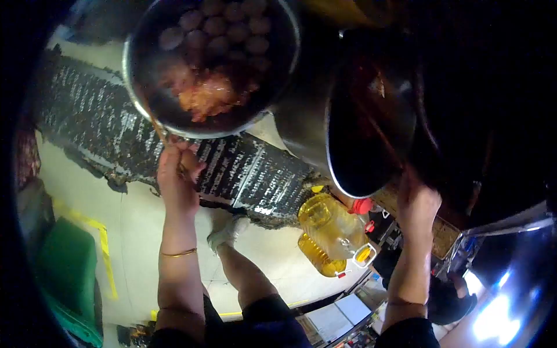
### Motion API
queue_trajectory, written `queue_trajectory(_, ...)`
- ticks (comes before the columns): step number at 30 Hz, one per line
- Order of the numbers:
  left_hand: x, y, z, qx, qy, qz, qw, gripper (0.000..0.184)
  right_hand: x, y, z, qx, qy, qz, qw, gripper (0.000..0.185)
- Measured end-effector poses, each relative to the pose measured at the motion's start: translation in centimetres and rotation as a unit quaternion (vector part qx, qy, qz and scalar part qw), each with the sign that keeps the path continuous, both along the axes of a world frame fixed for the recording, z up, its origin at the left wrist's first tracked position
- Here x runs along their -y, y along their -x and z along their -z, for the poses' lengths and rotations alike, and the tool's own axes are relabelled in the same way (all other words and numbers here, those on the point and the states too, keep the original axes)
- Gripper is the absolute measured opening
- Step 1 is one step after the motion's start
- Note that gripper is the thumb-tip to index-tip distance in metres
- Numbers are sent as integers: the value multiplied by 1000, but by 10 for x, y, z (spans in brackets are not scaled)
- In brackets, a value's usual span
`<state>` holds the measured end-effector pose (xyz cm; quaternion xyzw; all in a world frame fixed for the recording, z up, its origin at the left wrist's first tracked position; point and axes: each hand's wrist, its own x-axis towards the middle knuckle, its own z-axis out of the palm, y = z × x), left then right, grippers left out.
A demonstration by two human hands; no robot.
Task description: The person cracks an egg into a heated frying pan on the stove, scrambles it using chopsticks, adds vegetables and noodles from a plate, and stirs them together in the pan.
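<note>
A thin stick [155, 123] at upper left sits pinched in our left grip [178, 167], crossing the rim of a round pan [126, 65] holding orange food [210, 95] and balls [214, 26]. Our right grip [418, 200], right of centre, wraps a slender handle [380, 132] slanting into a deep pot [303, 130].

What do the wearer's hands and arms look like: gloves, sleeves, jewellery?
Left hand and right hand look ungloved. Dark sleeves leave the forearms bare. A thin gold-coloured bangle circles the left forearm; none similar shows near the right wrist.
</note>
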<state>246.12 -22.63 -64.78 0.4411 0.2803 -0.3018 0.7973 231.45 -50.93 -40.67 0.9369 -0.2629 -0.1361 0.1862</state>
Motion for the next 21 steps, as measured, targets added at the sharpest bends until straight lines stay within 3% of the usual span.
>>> queue_trajectory(3,5,6,-4,8,-1,-18,1000,22,28,15,3,-186,65,-10,980,14)
queue_trajectory(7,10,13,-4,15,-7,-22,1000,23,51,8,63,-151,-61,-13,987,17)
queue_trajectory(9,10,15,-4,17,-17,-21,1000,23,37,-47,107,-165,-127,274,939,21)
queue_trajectory(11,8,15,0,20,-3,-16,1000,24,41,-59,145,-222,-170,124,952,27)
queue_trajectory(14,5,18,-2,19,3,-14,1000,25,51,-68,161,-231,-197,119,945,33)
queue_trajectory(17,12,18,-6,14,14,-8,1000,27,58,-45,217,-136,-171,180,959,32)
queue_trajectory(20,11,17,-5,-1,18,-14,1000,28,41,-62,200,-89,-256,293,917,31)
queue_trajectory(21,10,15,-2,4,22,-20,1000,28,49,-58,207,-65,-277,220,933,31)
